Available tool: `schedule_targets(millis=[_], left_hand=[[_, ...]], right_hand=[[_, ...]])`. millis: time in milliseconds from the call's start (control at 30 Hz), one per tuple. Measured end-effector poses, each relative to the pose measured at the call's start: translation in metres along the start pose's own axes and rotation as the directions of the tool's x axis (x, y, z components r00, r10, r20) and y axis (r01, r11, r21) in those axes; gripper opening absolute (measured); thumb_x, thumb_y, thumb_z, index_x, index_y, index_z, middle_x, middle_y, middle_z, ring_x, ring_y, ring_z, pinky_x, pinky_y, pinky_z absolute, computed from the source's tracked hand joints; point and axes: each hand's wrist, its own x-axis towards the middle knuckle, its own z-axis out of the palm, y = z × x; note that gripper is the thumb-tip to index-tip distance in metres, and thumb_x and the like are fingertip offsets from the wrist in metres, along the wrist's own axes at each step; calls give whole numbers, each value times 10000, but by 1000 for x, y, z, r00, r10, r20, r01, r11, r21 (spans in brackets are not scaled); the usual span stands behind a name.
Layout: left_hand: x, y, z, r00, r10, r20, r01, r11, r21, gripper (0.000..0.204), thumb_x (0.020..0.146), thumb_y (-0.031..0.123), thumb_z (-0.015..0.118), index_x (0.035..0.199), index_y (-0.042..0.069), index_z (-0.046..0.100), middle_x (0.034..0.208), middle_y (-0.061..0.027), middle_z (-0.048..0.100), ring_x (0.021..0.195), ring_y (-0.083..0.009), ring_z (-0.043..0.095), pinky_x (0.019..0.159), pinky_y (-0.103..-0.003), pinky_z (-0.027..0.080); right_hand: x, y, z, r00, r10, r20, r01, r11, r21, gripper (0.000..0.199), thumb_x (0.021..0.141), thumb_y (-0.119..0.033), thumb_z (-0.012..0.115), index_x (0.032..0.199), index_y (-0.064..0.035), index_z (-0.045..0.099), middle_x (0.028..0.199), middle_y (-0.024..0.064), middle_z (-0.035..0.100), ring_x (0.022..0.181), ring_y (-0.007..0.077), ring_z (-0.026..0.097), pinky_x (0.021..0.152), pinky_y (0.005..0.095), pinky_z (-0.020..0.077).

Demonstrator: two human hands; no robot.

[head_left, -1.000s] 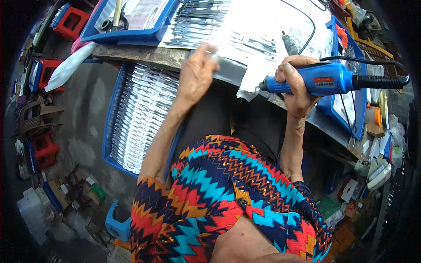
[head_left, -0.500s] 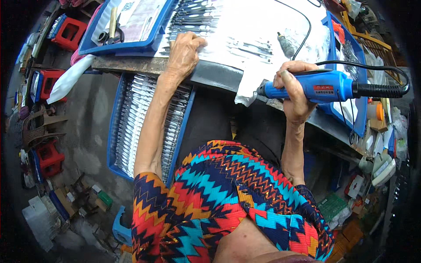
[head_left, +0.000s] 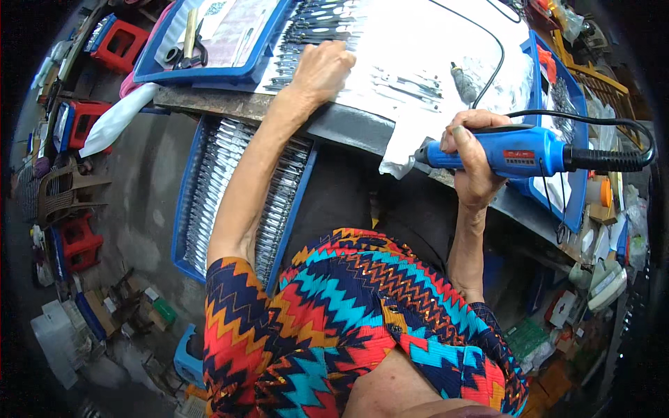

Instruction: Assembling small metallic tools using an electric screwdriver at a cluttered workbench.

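My right hand (head_left: 474, 157) is wrapped round a blue corded electric screwdriver (head_left: 519, 151), its nose pointing left near the table's front edge. Its tip is close to a white cloth-like sheet end (head_left: 398, 157) hanging over that edge. At the far left of the white surface, my left hand (head_left: 324, 70) is curled over the near end of a row of slender silver-and-dark metal pieces (head_left: 317, 31). What its fingers hold, if anything, is hidden beneath them. To the right of it lies a smaller group of similar thin pieces (head_left: 411, 87).
A blue tray (head_left: 244, 73) with scissors sits at the back left. Below the table edge, a blue crate (head_left: 182, 230) holds rows of metal pieces. A dark-handled tool (head_left: 463, 85) lies near clear plastic, beside another blue tray (head_left: 575, 202). The black power cord (head_left: 592, 120) loops at right.
My left hand has shifted a little right and farther along the row of metal pieces. The screwdriver stays in my right hand, slightly lower and to the right in view.
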Motion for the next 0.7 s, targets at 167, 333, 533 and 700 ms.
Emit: schedule_targets(millis=[167,333,533,700], left_hand=[[8,7,2,998,45,33,-48,995,85,40,695,55,586,728,47,606,756,-107,593,776,-263,599,603,-386,460],[5,7,2,992,127,-22,-122,983,135,71,709,39,568,718,37,639,793,-91,609,832,-211,590,692,-395,420],[-3,5,-17,997,71,-28,-62,964,260,160,736,23,542,888,71,533,905,-50,521,877,-186,500,752,-357,334],[-4,-4,-10,944,112,-310,0,940,341,122,757,71,521,879,70,530,845,-53,512,832,-171,490,787,-377,291]], right_hand=[[0,0,3,999,-39,-25,39,999,19,68,719,77,582,760,26,565,661,70,573,543,105,555,531,233,468],[0,-1,1,998,-30,61,36,995,-92,138,759,29,500,894,41,477,694,105,523,562,132,506,556,259,433],[2,-1,0,997,-34,66,39,997,-72,113,753,19,509,862,46,491,685,103,520,554,135,501,553,262,430],[3,-3,5,998,4,-63,-4,1000,-8,24,720,56,576,732,36,572,614,60,567,523,107,549,519,225,460]])
